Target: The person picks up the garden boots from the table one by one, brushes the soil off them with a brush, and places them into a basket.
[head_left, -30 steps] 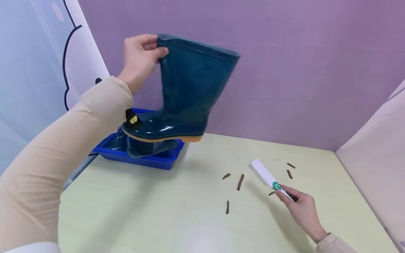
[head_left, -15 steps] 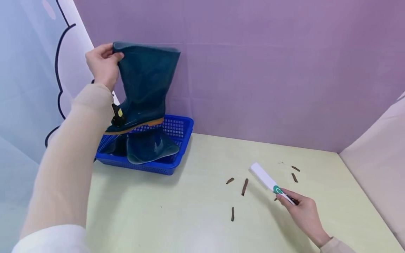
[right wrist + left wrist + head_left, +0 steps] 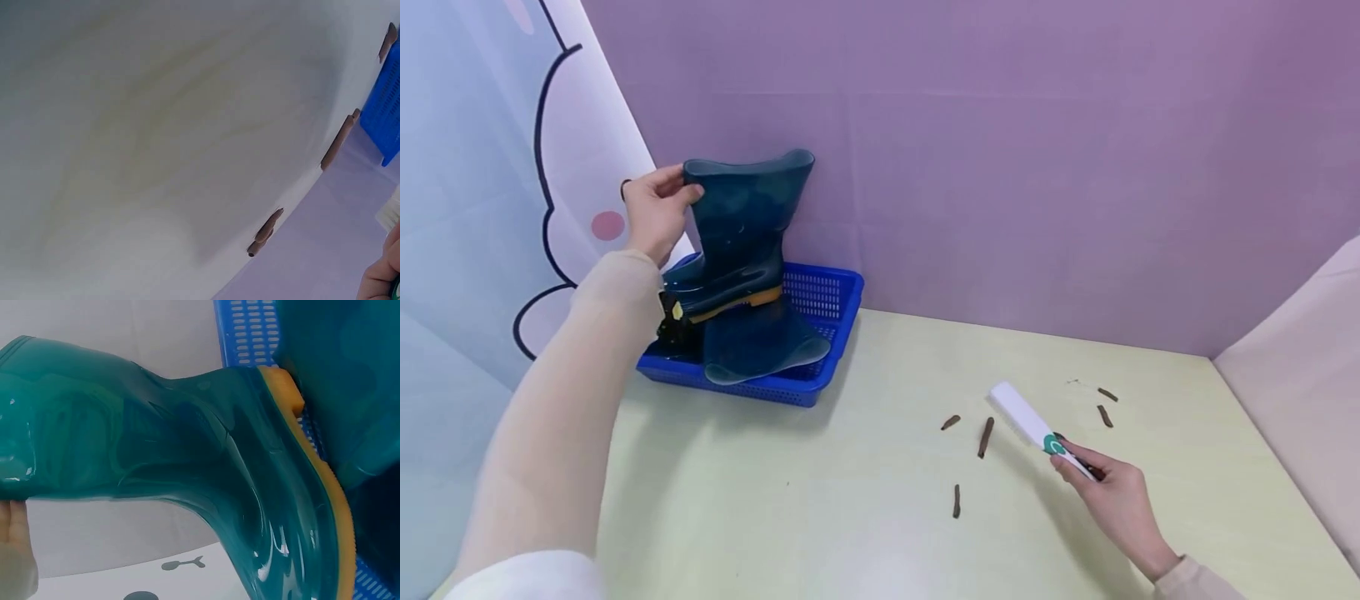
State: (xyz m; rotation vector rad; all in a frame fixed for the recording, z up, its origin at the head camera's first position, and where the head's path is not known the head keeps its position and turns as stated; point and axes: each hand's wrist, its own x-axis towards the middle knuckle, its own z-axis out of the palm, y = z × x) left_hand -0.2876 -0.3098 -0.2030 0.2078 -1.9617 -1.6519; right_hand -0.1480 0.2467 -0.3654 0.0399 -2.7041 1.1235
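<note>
My left hand (image 3: 658,208) pinches the top rim of a dark green rubber boot (image 3: 741,217) between thumb and fingers. The boot is upright, its orange sole over the blue basket (image 3: 842,325) and its toe dipping to the left. A second green boot (image 3: 760,342) lies in that basket, its open top hanging toward the front rim. In the left wrist view the held boot's sole (image 3: 337,506) is right beside the other boot. My right hand (image 3: 1112,492) grips the handle of a white brush (image 3: 1022,417), held above the table with bristles facing down-left.
Several brown stick-like bits, among them a longer one (image 3: 986,437), lie scattered on the pale table (image 3: 880,467) around the brush. A purple curtain (image 3: 1000,167) closes off the back, and a pale cloth (image 3: 1300,383) hangs at the right side.
My left hand has carried the boot leftward, then lowered it over the basket, where it now overlaps the other boot. The right hand with the brush has stayed nearly still.
</note>
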